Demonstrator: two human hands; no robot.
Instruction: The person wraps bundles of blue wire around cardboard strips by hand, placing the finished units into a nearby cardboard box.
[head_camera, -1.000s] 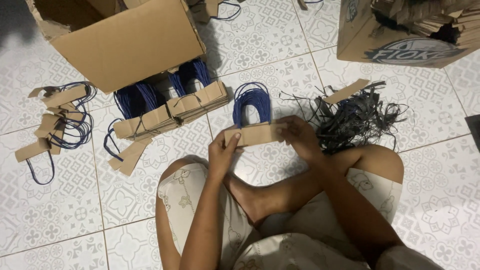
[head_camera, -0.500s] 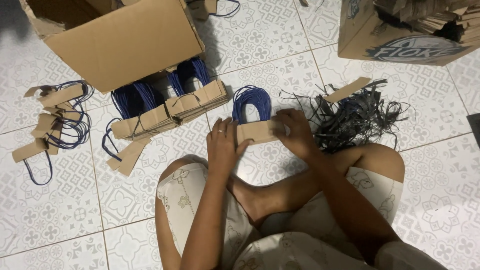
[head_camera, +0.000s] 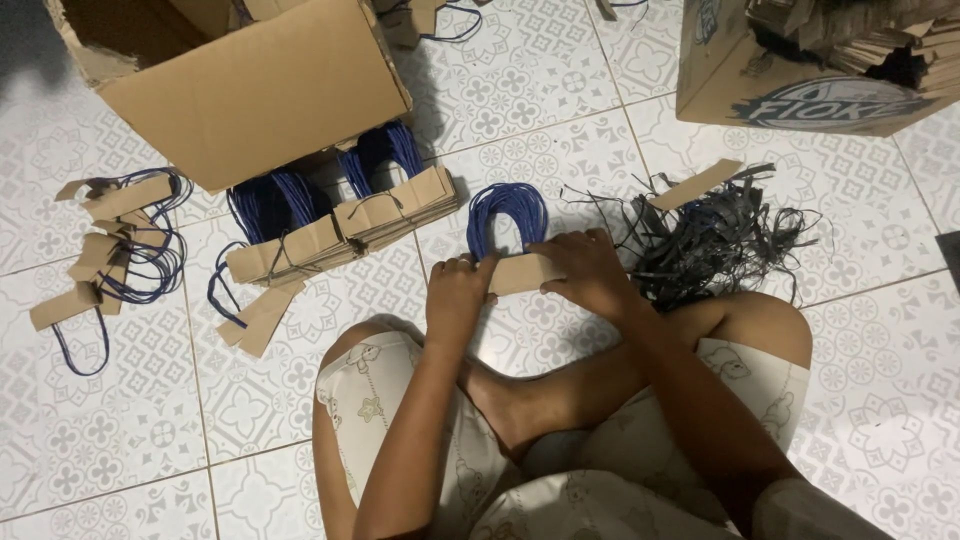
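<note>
On the tiled floor, two hands, left hand (head_camera: 457, 293) and right hand (head_camera: 585, 272), grip clenched on one cardboard stack (head_camera: 524, 272).

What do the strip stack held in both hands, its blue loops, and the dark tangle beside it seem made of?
Strip stack: matte brown card or kraft paper, flat with cut edges. Blue loops: thin cord, probably twisted paper or fibre; too fine to tell. Dark tangle: thin black strands, maybe plastic ties or string; unclear.

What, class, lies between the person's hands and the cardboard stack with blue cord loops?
Nothing visible. The left hand and right hand already grip opposite ends of the stack; its blue loops stick out beyond, uncovered.
</note>
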